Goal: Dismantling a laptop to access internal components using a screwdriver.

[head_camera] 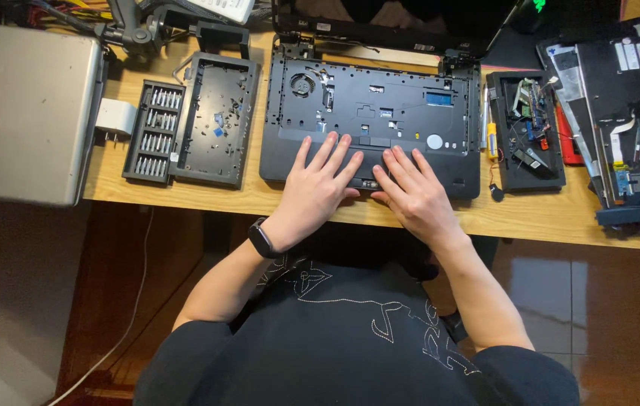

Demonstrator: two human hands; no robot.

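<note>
A black laptop base point(380, 98) with its keyboard removed lies on the wooden desk point(207, 197), its screen point(395, 30) hinged open at the back. My left hand point(318, 184) lies flat on the palm rest with fingers spread. My right hand point(410, 192) lies flat beside it, fingers spread toward the upper left. Both hands press the front part of the base near the touchpad area. Neither hand holds anything. A black band sits on my left wrist point(261, 238).
A black tray of screws point(215, 120) and a bit set point(154, 131) lie left of the laptop. A closed silver laptop point(23, 113) is at the far left. A tray of small parts point(527, 128) and removed black panels point(621, 113) sit at the right.
</note>
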